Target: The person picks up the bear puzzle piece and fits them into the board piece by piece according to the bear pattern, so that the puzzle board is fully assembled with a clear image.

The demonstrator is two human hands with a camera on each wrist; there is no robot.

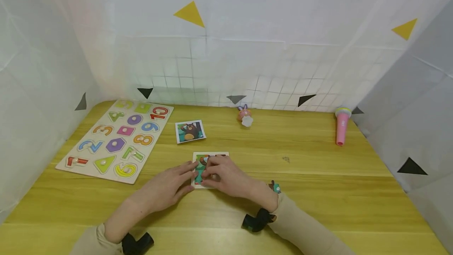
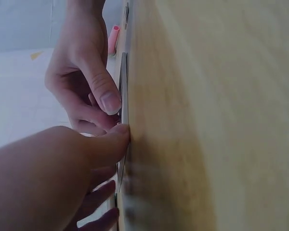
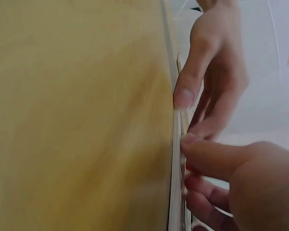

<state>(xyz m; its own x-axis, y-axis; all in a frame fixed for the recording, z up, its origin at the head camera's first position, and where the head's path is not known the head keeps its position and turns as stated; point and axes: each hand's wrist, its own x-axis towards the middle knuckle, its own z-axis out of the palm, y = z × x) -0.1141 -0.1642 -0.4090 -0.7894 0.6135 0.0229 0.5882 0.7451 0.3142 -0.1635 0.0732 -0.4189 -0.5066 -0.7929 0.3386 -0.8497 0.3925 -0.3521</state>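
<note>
A small square picture board (image 1: 198,172) with a pale rim and a green-and-brown animal picture lies flat on the table, partly covered by both hands. My left hand (image 1: 166,188) touches the board's left side, its fingers fairly straight and the thumb (image 2: 113,139) at the near edge. Over the right half of the board, my right hand (image 1: 228,176) bends its fingers, with thumb and fingertips on the picture. In the right wrist view its thumb (image 3: 197,147) meets the board's surface. Whether a loose piece is between those fingertips is hidden.
A picture card (image 1: 190,131) of a brown bear lies behind the board. At left is a number-and-shape peg board (image 1: 115,143). A small pink toy (image 1: 245,115) and a pink microphone (image 1: 342,127) stand farther off. A cut picture piece (image 1: 276,187) shows behind the right wrist.
</note>
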